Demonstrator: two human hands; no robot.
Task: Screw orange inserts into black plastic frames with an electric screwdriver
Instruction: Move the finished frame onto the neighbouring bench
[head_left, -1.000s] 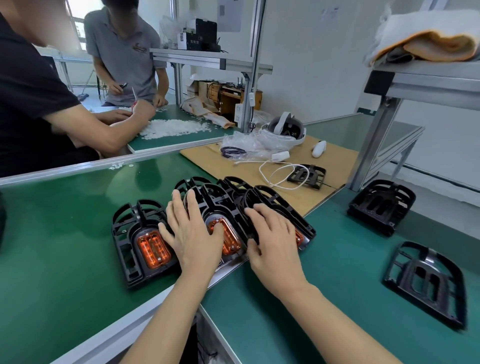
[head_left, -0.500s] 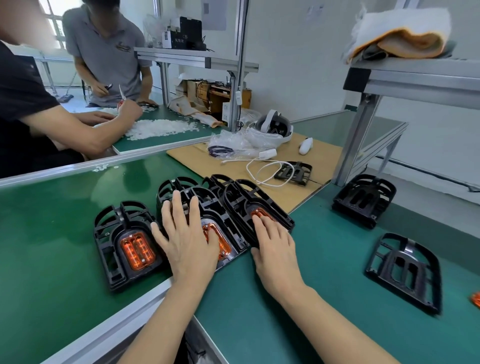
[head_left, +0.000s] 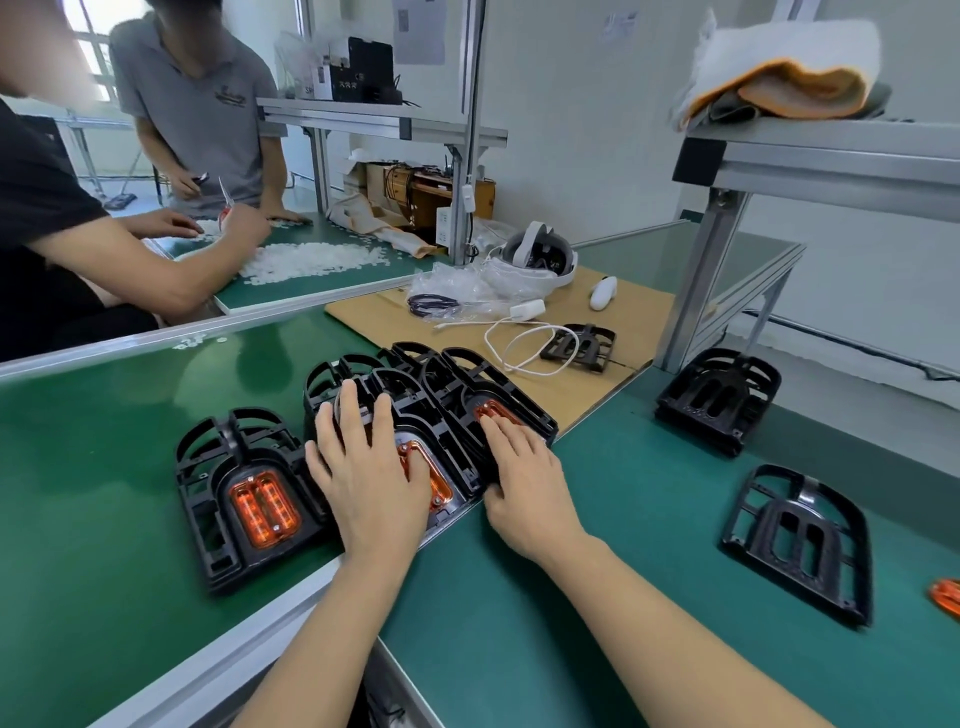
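Both hands are sliding the overlapped frames leftward over the last second. Left hand (head_left: 371, 475) flat on the middle frame (head_left: 415, 441), right hand (head_left: 524, 467) flat on the frame (head_left: 488, 400) at 2 o'clock. No screwdriver visible, so probably just tidying finished ones.

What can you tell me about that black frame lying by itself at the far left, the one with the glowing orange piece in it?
The black plastic frame at the far left lies flat on the green bench mat. It is arch-topped, with ribbed openings round a central pocket. A glossy translucent orange insert with two long ridges sits in that pocket. Neither hand touches it; the next frame lies close beside it.
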